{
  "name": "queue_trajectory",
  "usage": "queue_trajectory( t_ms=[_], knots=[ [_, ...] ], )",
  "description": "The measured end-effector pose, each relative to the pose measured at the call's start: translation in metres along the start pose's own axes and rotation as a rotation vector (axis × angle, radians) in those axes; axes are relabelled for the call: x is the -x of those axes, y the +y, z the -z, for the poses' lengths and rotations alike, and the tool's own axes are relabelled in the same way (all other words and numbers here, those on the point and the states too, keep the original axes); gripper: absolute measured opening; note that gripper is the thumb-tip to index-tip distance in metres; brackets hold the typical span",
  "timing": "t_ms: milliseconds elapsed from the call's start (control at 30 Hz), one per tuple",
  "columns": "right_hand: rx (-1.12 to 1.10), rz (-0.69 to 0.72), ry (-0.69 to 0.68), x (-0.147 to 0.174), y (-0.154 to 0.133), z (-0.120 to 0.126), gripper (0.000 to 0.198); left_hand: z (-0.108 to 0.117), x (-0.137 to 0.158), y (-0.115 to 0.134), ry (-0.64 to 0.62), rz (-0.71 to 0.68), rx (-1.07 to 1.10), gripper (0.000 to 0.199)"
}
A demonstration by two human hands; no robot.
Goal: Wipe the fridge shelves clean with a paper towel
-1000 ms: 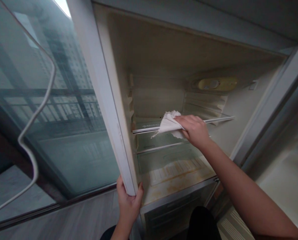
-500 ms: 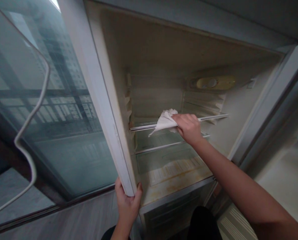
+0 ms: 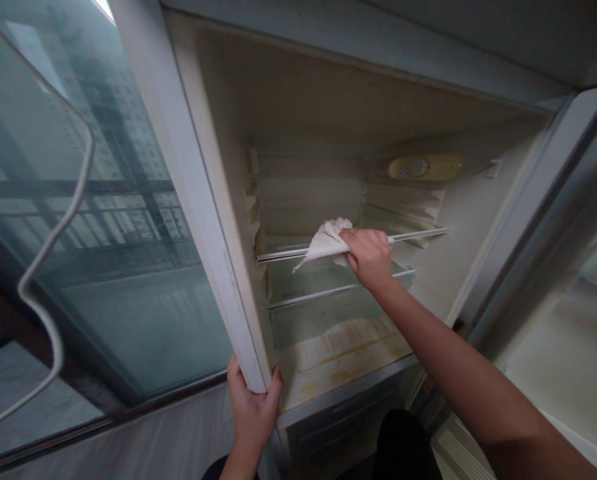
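An open, empty fridge fills the view. My right hand (image 3: pixel 369 257) grips a crumpled white cloth (image 3: pixel 325 243) and presses it on the front edge of the upper glass shelf (image 3: pixel 418 233). My left hand (image 3: pixel 251 410) clasps the lower end of the fridge's left side frame (image 3: pixel 198 200). A second glass shelf (image 3: pixel 311 291) lies just below the cloth. Under it, the compartment floor (image 3: pixel 343 357) shows yellow-brown stains.
A yellowed thermostat dial housing (image 3: pixel 421 167) sits at the back right of the fridge. The open fridge door (image 3: pixel 568 327) stands at the right. A large window (image 3: pixel 78 220) with a white cable (image 3: pixel 53 320) hanging before it fills the left. Wooden floor lies below.
My right hand with the cloth has slid a little left along the upper shelf's edge. The camera has shifted slightly. My left hand keeps its hold on the frame.
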State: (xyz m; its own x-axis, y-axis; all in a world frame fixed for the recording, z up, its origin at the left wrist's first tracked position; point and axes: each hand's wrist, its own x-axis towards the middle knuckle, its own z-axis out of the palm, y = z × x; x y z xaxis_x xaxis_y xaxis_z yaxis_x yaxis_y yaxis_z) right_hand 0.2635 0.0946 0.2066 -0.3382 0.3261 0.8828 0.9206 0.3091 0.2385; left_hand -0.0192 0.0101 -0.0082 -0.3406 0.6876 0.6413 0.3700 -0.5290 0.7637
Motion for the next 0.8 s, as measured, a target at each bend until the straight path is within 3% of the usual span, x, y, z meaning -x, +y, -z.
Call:
queue_trajectory(
  t_ms=[167,333,500,633,800],
  knots=[
    [0.023,0.052,0.012,-0.001,-0.002,-0.002,0.033,0.001,-0.002,0.003,0.001,-0.034,-0.042,0.063],
    [0.035,-0.029,0.021,-0.002,-0.003,-0.005,0.031,0.001,-0.004,0.007,0.002,-0.020,-0.036,0.062],
    [0.073,0.067,-0.078,-0.013,0.010,-0.021,0.030,0.000,-0.005,0.014,0.035,-0.051,-0.060,0.060],
    [0.083,0.083,-0.055,-0.018,0.015,-0.034,0.034,0.001,-0.005,0.016,0.037,-0.008,-0.060,0.059],
    [0.087,0.204,-0.061,-0.023,0.025,-0.030,0.032,0.002,-0.004,0.015,0.043,-0.042,-0.090,0.054]
  ],
)
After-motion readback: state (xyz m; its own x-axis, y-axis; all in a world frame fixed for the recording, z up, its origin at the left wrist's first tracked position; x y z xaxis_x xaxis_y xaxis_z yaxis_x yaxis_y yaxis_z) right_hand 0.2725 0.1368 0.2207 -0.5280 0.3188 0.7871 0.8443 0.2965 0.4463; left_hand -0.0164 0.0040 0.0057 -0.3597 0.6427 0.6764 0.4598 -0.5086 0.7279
